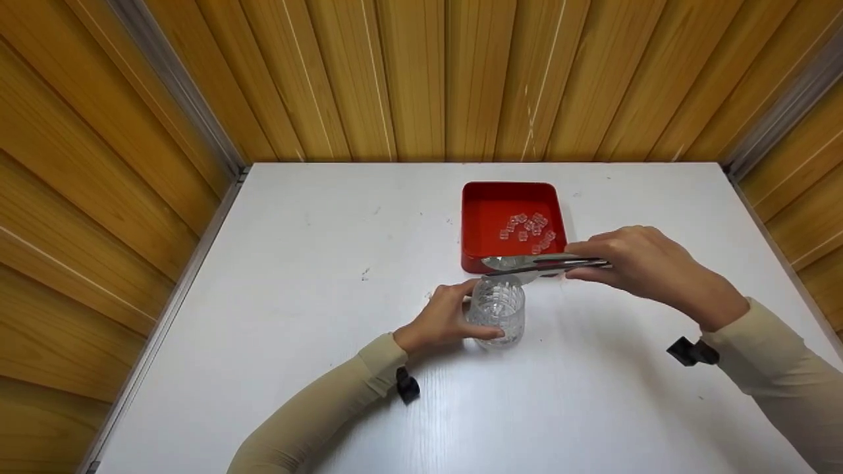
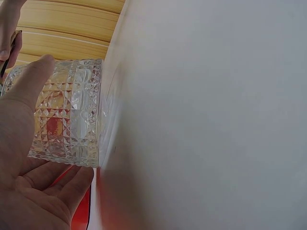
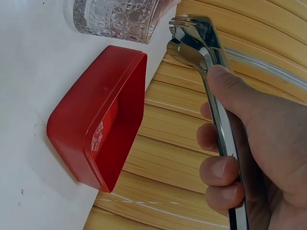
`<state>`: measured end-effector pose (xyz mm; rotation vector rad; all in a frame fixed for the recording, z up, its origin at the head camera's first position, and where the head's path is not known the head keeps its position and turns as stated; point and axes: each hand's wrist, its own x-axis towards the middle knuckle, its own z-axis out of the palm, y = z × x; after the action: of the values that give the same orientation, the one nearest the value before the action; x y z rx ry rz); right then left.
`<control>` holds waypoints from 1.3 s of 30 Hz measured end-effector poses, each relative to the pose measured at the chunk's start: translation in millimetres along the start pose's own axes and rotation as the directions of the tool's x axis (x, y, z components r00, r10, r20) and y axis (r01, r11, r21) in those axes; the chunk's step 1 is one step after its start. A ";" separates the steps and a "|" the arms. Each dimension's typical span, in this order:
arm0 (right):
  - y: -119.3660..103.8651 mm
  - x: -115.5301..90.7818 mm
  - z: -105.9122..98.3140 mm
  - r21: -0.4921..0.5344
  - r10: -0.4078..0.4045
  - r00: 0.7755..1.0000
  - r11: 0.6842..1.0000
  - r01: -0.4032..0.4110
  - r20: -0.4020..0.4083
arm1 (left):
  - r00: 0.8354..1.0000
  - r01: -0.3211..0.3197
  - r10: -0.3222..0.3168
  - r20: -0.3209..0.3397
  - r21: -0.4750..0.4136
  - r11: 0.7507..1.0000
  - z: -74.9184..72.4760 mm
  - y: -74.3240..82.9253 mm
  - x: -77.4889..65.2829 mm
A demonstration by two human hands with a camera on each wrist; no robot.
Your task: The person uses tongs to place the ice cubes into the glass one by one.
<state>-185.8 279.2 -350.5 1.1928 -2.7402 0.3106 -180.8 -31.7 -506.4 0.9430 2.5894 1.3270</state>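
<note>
A clear cut-glass tumbler (image 1: 498,311) stands upright on the white table, with my left hand (image 1: 451,316) gripping its side, thumb in front and fingers behind. In the left wrist view the thumb lies along the patterned glass (image 2: 72,112). My right hand (image 1: 642,266) holds metal serving tongs (image 1: 546,263) by the handles. Their fork-like and spoon-like ends (image 3: 189,48) hover over the tumbler's mouth; whether anything is pinched there I cannot tell. Several clear cubes (image 1: 523,236) lie in a red square tray (image 1: 469,224) just beyond the tumbler.
The white tabletop (image 1: 329,250) carries a few small dark marks. Yellow wood-look panels (image 1: 408,79) rise behind and at both sides, joined by grey metal corner posts (image 1: 191,85). A small black device sits on each wrist.
</note>
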 end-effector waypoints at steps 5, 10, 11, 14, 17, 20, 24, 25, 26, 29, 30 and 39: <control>5.6 3.6 -9.7 -0.008 0.051 0.998 0.999 -0.051 0.033 | 1.000 0.000 0.000 -0.007 0.022 1.000 0.1 0.9 0.0; 14.3 11.7 -22.3 -0.052 0.108 0.991 0.993 -0.104 0.074 | 1.000 0.001 -0.001 -0.009 0.013 1.000 0.6 0.6 0.3; 16.3 13.9 -24.3 -0.062 0.117 0.989 0.992 -0.112 0.086 | 1.000 0.002 -0.001 -0.008 0.008 1.000 0.6 0.5 0.3; 21.1 21.4 -28.9 -0.089 0.153 0.981 0.986 -0.143 0.123 | 1.000 0.007 -0.007 -0.005 0.000 1.000 0.8 0.2 0.0; 24.8 29.3 -31.3 -0.105 0.206 0.965 0.976 -0.190 0.163 | 1.000 0.012 -0.012 -0.005 0.000 1.000 1.0 -0.5 -0.1; 28.0 37.0 -32.9 -0.116 0.243 0.949 0.968 -0.223 0.202 | 1.000 0.011 -0.011 -0.006 0.003 1.000 1.4 -1.5 0.4; 33.2 45.5 -31.6 -0.130 0.258 0.937 0.964 -0.233 0.236 | 1.000 0.005 -0.005 -0.003 0.000 1.000 1.3 -1.6 1.0; 35.0 47.2 -30.3 -0.135 0.264 0.933 0.962 -0.237 0.243 | 1.000 0.005 -0.005 -0.002 0.001 1.000 1.3 -1.4 1.0; 36.6 48.7 -29.0 -0.141 0.272 0.930 0.960 -0.243 0.248 | 1.000 0.006 -0.006 -0.001 -0.001 1.000 1.3 -1.2 1.0; 41.2 52.1 -25.1 -0.150 0.295 0.918 0.953 -0.263 0.267 | 1.000 0.010 -0.010 0.005 -0.009 1.000 1.3 -0.3 1.0; 42.3 52.7 -24.1 -0.151 0.302 0.914 0.951 -0.270 0.271 | 1.000 0.011 -0.011 0.007 -0.012 1.000 1.2 0.0 1.0; 48.4 59.0 -17.1 -0.162 0.324 0.905 0.944 -0.288 0.277 | 1.000 0.017 -0.017 0.009 -0.007 1.000 0.2 0.0 0.0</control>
<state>-260.6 273.9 -328.2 0.8342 -3.1623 -0.0079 -180.7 -31.5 -506.5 0.9218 2.5785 1.3246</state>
